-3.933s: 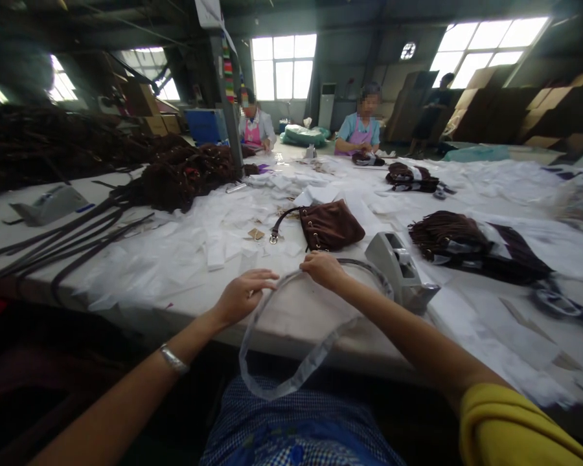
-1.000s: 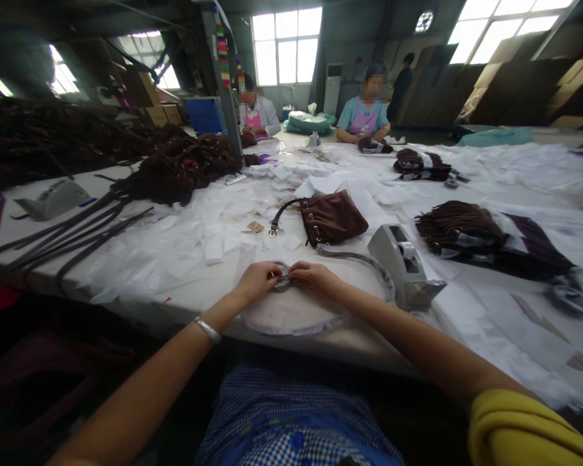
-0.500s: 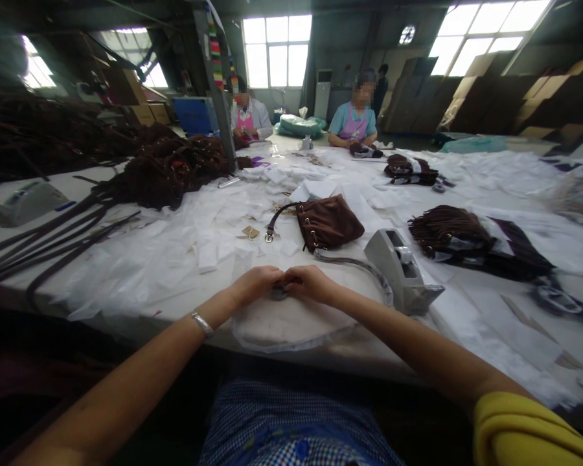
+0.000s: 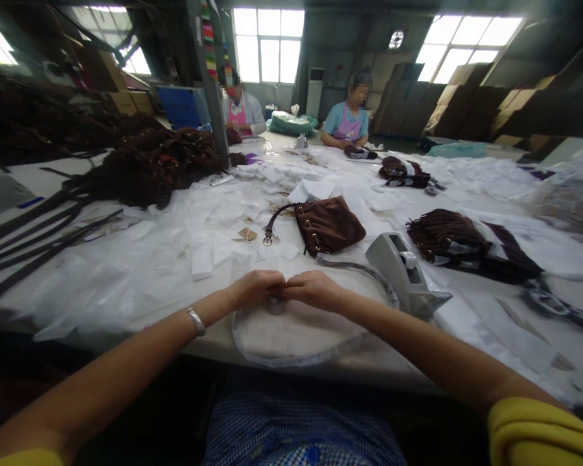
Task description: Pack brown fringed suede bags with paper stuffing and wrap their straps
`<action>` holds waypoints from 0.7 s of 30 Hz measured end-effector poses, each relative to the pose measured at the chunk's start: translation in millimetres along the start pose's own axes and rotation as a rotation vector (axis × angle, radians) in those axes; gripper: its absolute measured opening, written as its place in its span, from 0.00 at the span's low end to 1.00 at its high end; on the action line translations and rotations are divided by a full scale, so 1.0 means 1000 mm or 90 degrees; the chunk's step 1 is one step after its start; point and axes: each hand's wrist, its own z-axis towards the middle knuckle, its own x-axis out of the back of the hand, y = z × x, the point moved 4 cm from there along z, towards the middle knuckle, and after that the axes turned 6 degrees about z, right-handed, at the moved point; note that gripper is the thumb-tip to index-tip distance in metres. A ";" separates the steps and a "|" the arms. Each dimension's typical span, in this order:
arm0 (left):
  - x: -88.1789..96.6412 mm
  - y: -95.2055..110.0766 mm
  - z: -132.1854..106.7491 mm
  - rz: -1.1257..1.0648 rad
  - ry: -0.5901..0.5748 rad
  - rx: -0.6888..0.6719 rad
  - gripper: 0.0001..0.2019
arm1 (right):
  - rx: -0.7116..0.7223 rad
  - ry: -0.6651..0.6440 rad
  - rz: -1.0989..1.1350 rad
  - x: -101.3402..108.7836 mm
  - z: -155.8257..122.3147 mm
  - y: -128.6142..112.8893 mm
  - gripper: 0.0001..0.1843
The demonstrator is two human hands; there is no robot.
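Observation:
My left hand (image 4: 258, 287) and my right hand (image 4: 315, 289) meet fingertip to fingertip over the near part of the table, both closed in a pinch. Between and just below them shows a small part of a bag strap (image 4: 298, 360) wrapped in clear plastic; my fingers hide its end. From there the strap loops along the table's front edge and round to the right. Its other end reaches a brown drawstring handbag (image 4: 333, 225) lying on its side beyond my hands. A short buckled strap (image 4: 268, 237) sticks out to the bag's left. A grey tape dispenser (image 4: 404, 275) stands right of the loop.
Plastic bags and white paper sheets (image 4: 201, 262) cover much of the table. Dark brown bags are heaped at left (image 4: 160, 162), with long straps trailing forward. Fringed bags (image 4: 471, 246) lie at right. Two people work across the table, near a metal post (image 4: 215, 84).
My hands stay together at nearly the same spot, with the right fingers now straighter over the left fingertips. The camera view has shifted slightly.

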 end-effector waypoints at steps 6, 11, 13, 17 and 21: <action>0.020 -0.001 -0.020 -0.017 0.101 0.082 0.09 | 0.011 0.050 -0.079 -0.007 0.006 -0.006 0.13; 0.023 -0.006 -0.044 0.097 0.241 0.274 0.15 | 0.017 0.075 -0.124 -0.013 0.015 -0.011 0.13; 0.018 -0.008 -0.044 0.090 0.182 0.295 0.15 | -0.008 0.086 -0.124 -0.013 0.019 -0.011 0.13; 0.012 -0.006 -0.038 0.064 0.093 0.282 0.11 | -0.093 0.089 -0.102 -0.013 0.023 -0.014 0.12; 0.009 0.002 -0.037 0.056 0.085 0.298 0.14 | -0.251 0.137 -0.053 -0.013 0.028 -0.018 0.12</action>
